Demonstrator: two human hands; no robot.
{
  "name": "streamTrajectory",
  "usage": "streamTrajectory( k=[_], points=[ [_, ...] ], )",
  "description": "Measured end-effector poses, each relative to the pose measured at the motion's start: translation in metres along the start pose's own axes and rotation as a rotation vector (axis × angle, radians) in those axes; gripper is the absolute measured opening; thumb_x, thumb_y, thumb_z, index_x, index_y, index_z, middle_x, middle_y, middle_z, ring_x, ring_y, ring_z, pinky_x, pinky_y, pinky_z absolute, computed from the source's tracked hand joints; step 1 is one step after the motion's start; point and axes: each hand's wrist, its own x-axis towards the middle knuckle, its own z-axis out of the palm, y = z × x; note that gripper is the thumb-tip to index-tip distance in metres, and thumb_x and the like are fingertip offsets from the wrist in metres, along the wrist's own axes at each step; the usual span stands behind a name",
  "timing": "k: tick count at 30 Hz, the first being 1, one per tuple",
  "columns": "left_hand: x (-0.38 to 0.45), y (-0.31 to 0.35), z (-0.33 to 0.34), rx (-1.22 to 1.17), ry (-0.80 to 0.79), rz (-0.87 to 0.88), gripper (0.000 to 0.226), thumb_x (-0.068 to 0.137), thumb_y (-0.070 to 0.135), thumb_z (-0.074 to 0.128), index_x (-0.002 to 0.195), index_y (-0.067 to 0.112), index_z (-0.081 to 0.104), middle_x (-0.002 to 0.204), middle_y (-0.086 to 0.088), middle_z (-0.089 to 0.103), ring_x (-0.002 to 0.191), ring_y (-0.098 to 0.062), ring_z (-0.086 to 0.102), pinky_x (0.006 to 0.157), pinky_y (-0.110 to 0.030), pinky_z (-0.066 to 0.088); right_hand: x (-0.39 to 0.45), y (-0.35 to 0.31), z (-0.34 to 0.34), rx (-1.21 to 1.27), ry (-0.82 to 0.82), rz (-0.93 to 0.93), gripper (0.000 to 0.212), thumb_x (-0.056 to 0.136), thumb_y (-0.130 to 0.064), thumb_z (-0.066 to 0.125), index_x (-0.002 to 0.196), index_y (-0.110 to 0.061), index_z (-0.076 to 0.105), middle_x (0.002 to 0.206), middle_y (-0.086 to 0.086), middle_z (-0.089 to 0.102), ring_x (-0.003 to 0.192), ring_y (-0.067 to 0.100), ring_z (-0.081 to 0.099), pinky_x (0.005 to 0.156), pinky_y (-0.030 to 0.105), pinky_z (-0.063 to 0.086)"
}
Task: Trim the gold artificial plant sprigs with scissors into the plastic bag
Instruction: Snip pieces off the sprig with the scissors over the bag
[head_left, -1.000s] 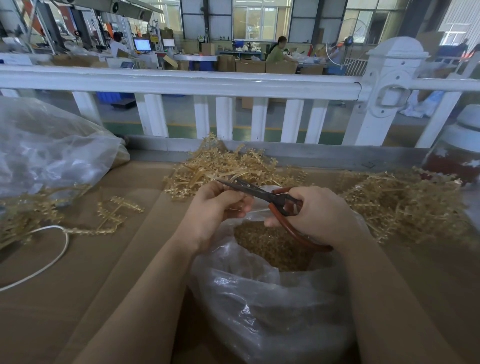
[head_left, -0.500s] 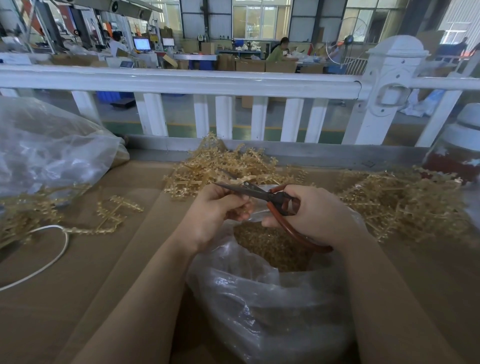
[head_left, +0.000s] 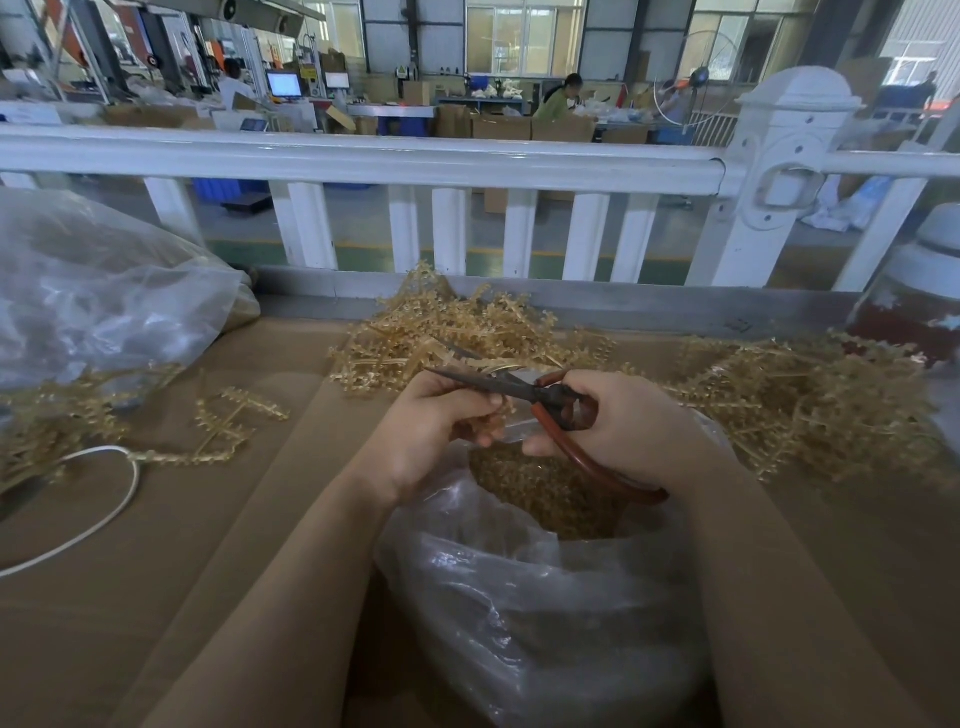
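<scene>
Above the open bag (head_left: 545, 613), left hand (head_left: 431, 431) pinches a sprig (head_left: 496, 418), right hand (head_left: 628, 426) grips near-closed scissors (head_left: 524, 389); sprig piles (head_left: 779, 410) flank its rim.

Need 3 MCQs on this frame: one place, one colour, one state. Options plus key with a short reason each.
1. Where is the open plastic bag?
A. under both hands
B. hung on the railing
C. on the floor

2. What colour are the scissors' handles?
A. blue
B. reddish-brown
C. white

3. What does the left hand do?
A. rests flat on the table
B. pulls the white cable
C. pinches a small gold sprig

Key: 1 A, the bag's mouth, with gold trimmings inside, lies right below the hands. 2 B, the loops in the right hand are reddish-brown. 3 C, the curled fingers hold the sprig at the blades.
</scene>
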Motion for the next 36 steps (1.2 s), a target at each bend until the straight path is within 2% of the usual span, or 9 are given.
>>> streamTrajectory(
  k=[5, 7, 12, 16, 22, 27, 30, 34, 36],
  points=[
    [0.0004, 0.0003, 0.0007, 0.004, -0.010, 0.001, 0.010, 0.083, 0.003, 0.061, 0.074, 0.004, 0.065, 0.062, -0.006, 0.060, 0.058, -0.016, 0.058, 0.060, -0.026, 0.046, -0.0008, -0.0040, -0.0013, -0.028, 0.018, 0.019, 0.051, 0.048, -0.100, 0.051, 0.078, -0.059, 0.056, 0.079, -0.047, 0.055, 0.069, -0.009, 0.058, 0.055, 0.018, 0.038],
    [-0.0001, 0.0011, 0.0004, -0.007, -0.010, 0.004, 0.019, 0.088, -0.003, 0.058, 0.073, 0.005, 0.066, 0.063, -0.006, 0.060, 0.059, -0.016, 0.058, 0.061, -0.027, 0.046, -0.0010, -0.0056, -0.0019, -0.042, 0.028, 0.032, 0.059, 0.048, -0.099, 0.050, 0.074, -0.047, 0.058, 0.076, -0.046, 0.055, 0.063, -0.005, 0.058, 0.053, 0.018, 0.038],
    [-0.0007, 0.0013, -0.0007, -0.063, -0.010, -0.013, 0.007, 0.075, 0.010, 0.061, 0.072, 0.006, 0.065, 0.062, -0.008, 0.059, 0.059, -0.019, 0.056, 0.059, -0.027, 0.045, -0.0008, -0.0051, -0.0022, -0.003, 0.010, 0.047, 0.083, 0.035, -0.108, 0.037, 0.070, -0.036, 0.059, 0.073, -0.037, 0.060, 0.060, -0.001, 0.060, 0.055, 0.022, 0.042],
    [-0.0009, 0.0013, -0.0025, -0.135, -0.042, -0.030, 0.013, 0.075, 0.008, 0.057, 0.068, 0.009, 0.068, 0.057, -0.006, 0.053, 0.054, -0.018, 0.050, 0.058, -0.030, 0.041, -0.0002, -0.0046, -0.0019, 0.078, -0.061, 0.047, 0.083, 0.038, -0.105, 0.042, 0.072, -0.031, 0.062, 0.070, -0.030, 0.064, 0.064, -0.008, 0.059, 0.057, 0.023, 0.043],
    [-0.0008, 0.0008, -0.0022, -0.163, -0.020, -0.039, 0.017, 0.071, 0.014, 0.050, 0.062, 0.010, 0.064, 0.051, -0.006, 0.047, 0.046, -0.016, 0.043, 0.055, -0.029, 0.039, 0.0013, -0.0016, 0.0006, 0.063, -0.077, 0.041, 0.083, 0.039, -0.100, 0.045, 0.073, -0.027, 0.067, 0.065, -0.014, 0.067, 0.059, 0.005, 0.062, 0.060, 0.027, 0.055],
    [-0.0006, -0.0014, -0.0028, -0.135, 0.031, -0.020, 0.022, 0.076, 0.017, 0.052, 0.065, 0.008, 0.069, 0.053, -0.007, 0.051, 0.047, -0.018, 0.047, 0.055, -0.031, 0.040, 0.0022, 0.0025, 0.0024, 0.042, -0.070, 0.034, 0.089, 0.039, -0.106, 0.040, 0.073, -0.028, 0.064, 0.068, -0.017, 0.066, 0.061, 0.002, 0.061, 0.057, 0.027, 0.050],
    [0.0006, -0.0022, -0.0028, -0.107, 0.026, 0.006, 0.022, 0.079, 0.016, 0.054, 0.069, 0.007, 0.071, 0.056, -0.005, 0.056, 0.049, -0.016, 0.050, 0.054, -0.027, 0.043, 0.0016, 0.0030, 0.0026, 0.034, -0.060, 0.026, 0.085, 0.042, -0.109, 0.037, 0.077, -0.035, 0.061, 0.073, -0.024, 0.064, 0.065, -0.002, 0.060, 0.057, 0.027, 0.048],
    [0.0009, -0.0027, -0.0020, -0.057, -0.020, 0.020, 0.026, 0.083, 0.016, 0.054, 0.068, 0.014, 0.075, 0.062, 0.000, 0.063, 0.052, -0.012, 0.052, 0.056, -0.025, 0.043, 0.0002, -0.0024, 0.0023, 0.032, -0.066, 0.002, 0.053, 0.043, -0.109, 0.039, 0.083, -0.074, 0.046, 0.082, -0.052, 0.052, 0.078, -0.023, 0.052, 0.058, 0.021, 0.040],
    [0.0010, -0.0028, -0.0018, -0.059, -0.016, 0.020, 0.027, 0.083, 0.016, 0.053, 0.067, 0.015, 0.076, 0.062, 0.001, 0.063, 0.053, -0.011, 0.052, 0.057, -0.025, 0.044, 0.0007, -0.0041, 0.0017, 0.030, -0.065, 0.006, 0.051, 0.043, -0.109, 0.039, 0.082, -0.077, 0.044, 0.082, -0.053, 0.050, 0.078, -0.025, 0.050, 0.058, 0.021, 0.040]
  ],
)
